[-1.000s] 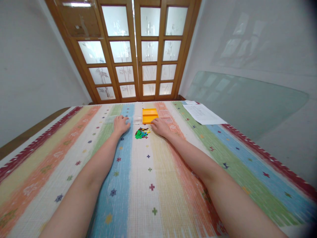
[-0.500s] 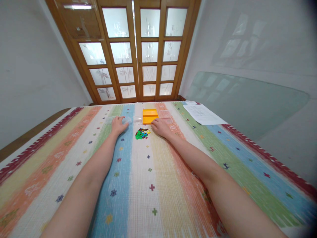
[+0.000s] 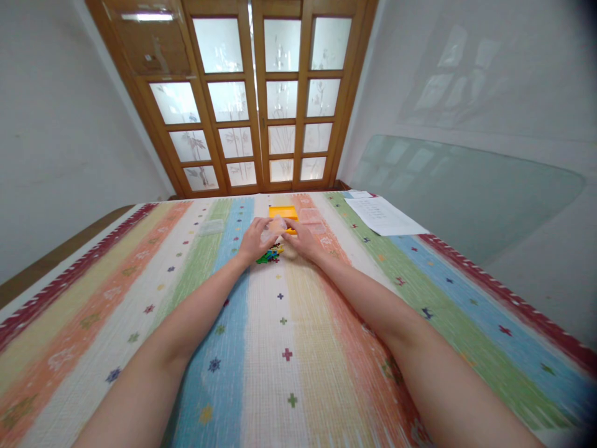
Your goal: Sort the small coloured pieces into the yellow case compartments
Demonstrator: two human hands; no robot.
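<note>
My left hand is closed on a small clear plastic box, gripping its left side. From the other side my right hand has its fingers closed at the box's right edge. The clear box is tilted, partly covered by fingers, and what is inside cannot be made out. Just behind it lies an open yellow two-part box, its near half mostly hidden. Below the hands a small pile of coloured toy bricks, mostly green, lies on the cloth.
Another clear plastic box lies left of my hands, and clear trays lie to the right of the yellow box. Printed paper sheets rest at the far right. A striped tablecloth covers the table. Wooden glazed doors stand beyond.
My left hand has moved right with the clear box, bringing it in front of the yellow box. My right hand, earlier beside the yellow box, now meets the clear box.
</note>
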